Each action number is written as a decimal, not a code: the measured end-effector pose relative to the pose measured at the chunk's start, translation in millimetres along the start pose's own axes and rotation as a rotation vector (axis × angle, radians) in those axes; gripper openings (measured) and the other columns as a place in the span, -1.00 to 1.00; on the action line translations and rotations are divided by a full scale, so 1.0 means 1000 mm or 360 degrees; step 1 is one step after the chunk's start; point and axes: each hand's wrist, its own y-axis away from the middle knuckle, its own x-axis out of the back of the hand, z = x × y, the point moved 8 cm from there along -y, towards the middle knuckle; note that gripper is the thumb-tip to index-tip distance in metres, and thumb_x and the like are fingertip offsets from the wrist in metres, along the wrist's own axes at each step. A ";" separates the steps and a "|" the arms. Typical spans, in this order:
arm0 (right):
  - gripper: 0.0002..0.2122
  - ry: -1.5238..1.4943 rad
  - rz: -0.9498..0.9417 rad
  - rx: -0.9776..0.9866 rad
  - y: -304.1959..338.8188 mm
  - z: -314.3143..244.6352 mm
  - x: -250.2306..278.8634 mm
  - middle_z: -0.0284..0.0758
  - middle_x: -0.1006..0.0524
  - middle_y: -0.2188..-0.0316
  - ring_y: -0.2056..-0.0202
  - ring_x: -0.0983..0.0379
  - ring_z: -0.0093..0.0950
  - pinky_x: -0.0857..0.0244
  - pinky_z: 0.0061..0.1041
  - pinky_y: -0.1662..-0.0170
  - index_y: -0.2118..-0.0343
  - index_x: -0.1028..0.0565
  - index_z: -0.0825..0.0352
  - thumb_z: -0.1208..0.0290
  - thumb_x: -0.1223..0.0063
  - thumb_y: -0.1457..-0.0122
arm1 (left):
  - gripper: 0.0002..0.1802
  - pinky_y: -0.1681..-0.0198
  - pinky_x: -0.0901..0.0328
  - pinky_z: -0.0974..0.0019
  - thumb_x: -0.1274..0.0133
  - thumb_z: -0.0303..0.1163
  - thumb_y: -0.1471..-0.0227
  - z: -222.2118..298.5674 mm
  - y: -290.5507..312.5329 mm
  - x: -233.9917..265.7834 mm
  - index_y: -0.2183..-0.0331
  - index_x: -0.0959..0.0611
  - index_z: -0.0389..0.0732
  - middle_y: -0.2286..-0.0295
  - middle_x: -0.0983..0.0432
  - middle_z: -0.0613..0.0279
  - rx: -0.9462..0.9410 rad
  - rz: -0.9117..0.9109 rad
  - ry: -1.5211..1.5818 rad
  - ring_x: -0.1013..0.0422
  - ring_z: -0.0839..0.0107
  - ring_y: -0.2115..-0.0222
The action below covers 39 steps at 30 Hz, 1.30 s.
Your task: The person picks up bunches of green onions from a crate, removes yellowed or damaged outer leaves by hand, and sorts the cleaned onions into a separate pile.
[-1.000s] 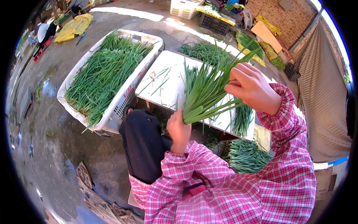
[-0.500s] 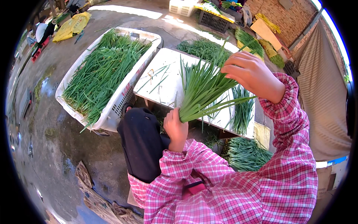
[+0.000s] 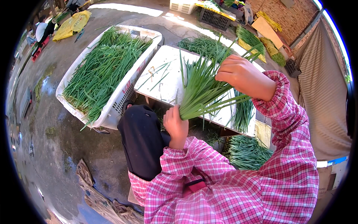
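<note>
My left hand (image 3: 176, 125) is closed round the lower ends of a fanned bunch of green chives (image 3: 201, 91), held slanting above a white tabletop (image 3: 158, 86). At the upper part of the bunch, my right hand (image 3: 242, 74) has its fingers bent together on some of the leaves. A few leaf tips stick out beyond that hand, and its fingertips are partly hidden. Loose chive leaves lie on the left of the tabletop. Another chive bundle (image 3: 243, 112) rests on its right end.
A white plastic crate (image 3: 59, 84) heaped with chives stands to the left. More chives (image 3: 203, 46) lie beyond the table, and a pile (image 3: 248, 152) sits below its near right side. A brown cloth (image 3: 100, 199) lies on the wet floor. Another person (image 3: 41, 31) is far left.
My right hand has moved slightly left and down along the bunch, its fingers closing more on the leaves. The left hand stays at the lower ends.
</note>
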 end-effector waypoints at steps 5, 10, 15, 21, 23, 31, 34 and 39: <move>-0.88 0.0117 0.0032 0.0001 -0.001 -0.001 -0.001 -0.38 -0.29 0.59 0.42 -0.27 -0.48 -0.16 -0.55 0.28 0.57 -0.35 0.34 0.53 0.10 0.28 | -0.74 0.53 -0.10 0.25 0.03 -0.55 0.43 -0.001 0.000 0.003 0.48 -0.42 -0.23 0.64 -0.27 0.20 0.0024 0.0057 -0.0009 -0.24 0.22 0.57; -0.94 0.0197 0.0009 0.0017 -0.003 -0.005 -0.006 -0.40 -0.24 0.60 0.43 -0.22 -0.51 -0.12 -0.57 0.31 0.64 -0.35 0.29 0.48 0.10 0.28 | -0.72 0.51 -0.15 0.24 -0.01 -0.55 0.43 -0.005 0.001 0.001 0.46 -0.43 -0.25 0.59 -0.32 0.16 0.0079 0.0047 -0.0025 -0.27 0.17 0.55; -0.94 0.0214 0.0080 0.0048 -0.003 -0.011 -0.002 -0.40 -0.19 0.63 0.45 -0.20 -0.51 -0.11 -0.56 0.31 0.69 -0.33 0.27 0.46 0.08 0.32 | -0.71 0.50 -0.17 0.24 -0.03 -0.55 0.43 -0.003 -0.001 0.003 0.46 -0.43 -0.27 0.58 -0.34 0.14 0.0085 0.0054 -0.0028 -0.29 0.15 0.53; -0.89 0.0316 0.0308 0.0127 0.001 -0.020 0.028 -0.37 -0.26 0.61 0.49 -0.23 -0.48 -0.16 -0.51 0.32 0.64 -0.35 0.29 0.49 0.07 0.36 | -0.73 0.51 -0.12 0.25 0.01 -0.51 0.41 -0.003 0.002 0.004 0.45 -0.43 -0.24 0.62 -0.28 0.20 0.0022 0.0141 -0.0058 -0.24 0.22 0.57; -0.88 0.0276 0.0539 -0.0036 0.009 -0.008 0.059 -0.36 -0.30 0.60 0.50 -0.26 -0.47 -0.18 -0.51 0.31 0.58 -0.39 0.30 0.52 0.05 0.29 | -0.73 0.51 -0.12 0.25 0.01 -0.51 0.40 -0.009 0.004 0.005 0.45 -0.43 -0.24 0.62 -0.28 0.20 0.0047 0.0144 -0.0085 -0.24 0.23 0.56; -0.74 -0.1041 0.0386 -0.0904 0.061 0.145 0.034 -0.40 -0.36 0.42 0.33 -0.26 -0.62 -0.12 -0.63 0.21 0.20 -0.29 0.33 0.30 0.25 -0.11 | -0.74 0.47 -0.11 0.25 0.01 -0.49 0.35 0.001 0.003 0.013 0.44 -0.42 -0.28 0.58 -0.30 0.16 -0.0093 0.0237 0.0002 -0.24 0.19 0.54; -0.70 -0.1420 0.0177 -0.1058 0.059 0.140 0.009 -0.39 -0.36 0.42 0.35 -0.25 -0.62 -0.10 -0.66 0.19 0.19 -0.29 0.33 0.23 0.31 -0.13 | -0.75 0.45 -0.12 0.25 0.01 -0.47 0.33 0.003 0.005 0.016 0.44 -0.42 -0.29 0.57 -0.31 0.15 -0.0145 0.0254 0.0035 -0.24 0.18 0.53; -0.64 -0.1156 -0.0167 -0.0810 0.043 0.128 -0.002 -0.37 -0.37 0.50 0.40 -0.30 -0.60 -0.19 -0.60 0.31 0.26 -0.36 0.34 0.15 0.39 -0.13 | -0.76 0.43 -0.12 0.26 0.01 -0.44 0.35 0.008 0.007 0.017 0.46 -0.43 -0.27 0.56 -0.32 0.16 -0.0202 0.0327 0.0104 -0.25 0.20 0.54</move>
